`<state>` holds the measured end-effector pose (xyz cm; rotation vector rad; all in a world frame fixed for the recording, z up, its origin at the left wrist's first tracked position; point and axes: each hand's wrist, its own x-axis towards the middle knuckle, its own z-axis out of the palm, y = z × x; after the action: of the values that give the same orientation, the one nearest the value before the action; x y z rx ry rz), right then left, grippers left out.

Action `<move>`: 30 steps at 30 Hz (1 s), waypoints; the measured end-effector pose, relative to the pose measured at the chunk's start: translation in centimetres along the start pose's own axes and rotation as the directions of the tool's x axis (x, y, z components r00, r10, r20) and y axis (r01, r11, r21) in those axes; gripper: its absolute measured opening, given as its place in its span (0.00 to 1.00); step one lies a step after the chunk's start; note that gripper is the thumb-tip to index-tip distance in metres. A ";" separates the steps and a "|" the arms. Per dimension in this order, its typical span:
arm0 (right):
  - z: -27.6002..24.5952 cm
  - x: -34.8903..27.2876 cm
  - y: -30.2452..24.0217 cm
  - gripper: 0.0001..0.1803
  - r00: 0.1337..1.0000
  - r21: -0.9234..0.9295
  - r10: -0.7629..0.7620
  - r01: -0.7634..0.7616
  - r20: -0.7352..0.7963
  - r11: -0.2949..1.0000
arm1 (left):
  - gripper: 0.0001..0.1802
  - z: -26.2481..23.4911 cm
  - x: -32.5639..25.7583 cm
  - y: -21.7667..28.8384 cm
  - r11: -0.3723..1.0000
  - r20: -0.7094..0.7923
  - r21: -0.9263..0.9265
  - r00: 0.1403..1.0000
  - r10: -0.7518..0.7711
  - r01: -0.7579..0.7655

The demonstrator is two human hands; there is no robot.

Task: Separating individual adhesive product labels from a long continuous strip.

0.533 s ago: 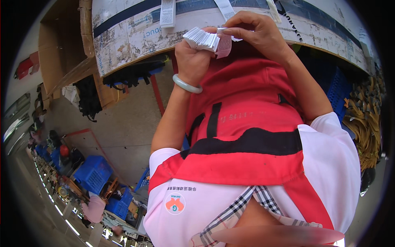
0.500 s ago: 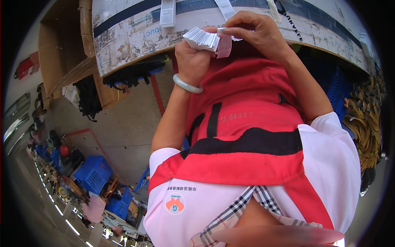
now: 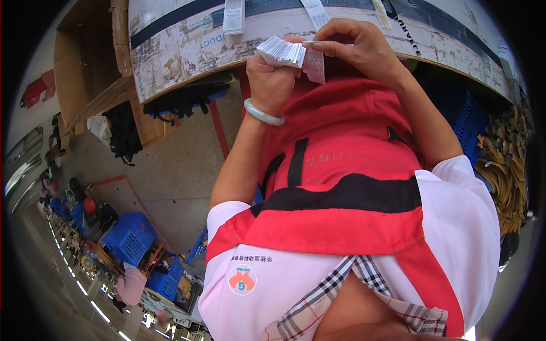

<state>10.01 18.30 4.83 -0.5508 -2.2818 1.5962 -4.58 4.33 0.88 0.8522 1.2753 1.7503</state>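
Observation:
My left hand (image 3: 269,82), with a pale bangle at the wrist, is closed around a fanned stack of white labels (image 3: 282,52). The stack's edges point up and toward the right. My right hand (image 3: 359,44) pinches the edge of something thin and white at the stack's right side, between thumb and forefinger. A thin, pinkish see-through printed strip (image 3: 314,65) hangs just below those fingertips; whether it is joined to the stack I cannot tell. Both hands are held over the near edge of the worktable, in front of my red apron (image 3: 341,136).
The worktable (image 3: 170,65) is covered in worn printed cardboard. On it lie a bundle of white labels (image 3: 234,17) and another printed strip (image 3: 316,12). An open cardboard box (image 3: 85,62) stands to the left. Blue crates (image 3: 129,238) and a person (image 3: 131,286) are farther left.
Both hands have shifted slightly to the right with the labels. The pinkish strip now hangs a bit lower and straighter. The grips look the same.

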 end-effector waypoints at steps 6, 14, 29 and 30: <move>0.2 -0.1 -0.5 0.11 0.999 0.011 -0.035 0.035 -0.005 0.999 | 0.08 0.1 -0.1 0.3 1.000 -0.008 0.027 1.000 0.002 -0.002; -1.1 -0.1 -3.2 0.08 0.843 0.308 0.141 -0.338 0.519 0.889 | 0.09 -0.1 -0.2 0.9 0.825 0.121 -0.378 0.906 -0.406 0.420; -0.8 2.0 2.3 0.10 0.985 -0.210 -0.164 0.149 -0.056 0.966 | 0.14 -0.2 -0.6 -0.4 0.759 0.287 -0.328 0.825 -0.487 0.562; -1.3 3.2 2.1 0.11 0.981 -0.408 -0.147 0.085 -0.124 0.909 | 0.14 -0.2 -0.6 -0.2 0.760 0.286 -0.326 0.825 -0.488 0.562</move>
<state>8.08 21.49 3.36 -0.5943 -2.4795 0.9920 -4.40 3.75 0.55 0.3500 0.8723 1.3571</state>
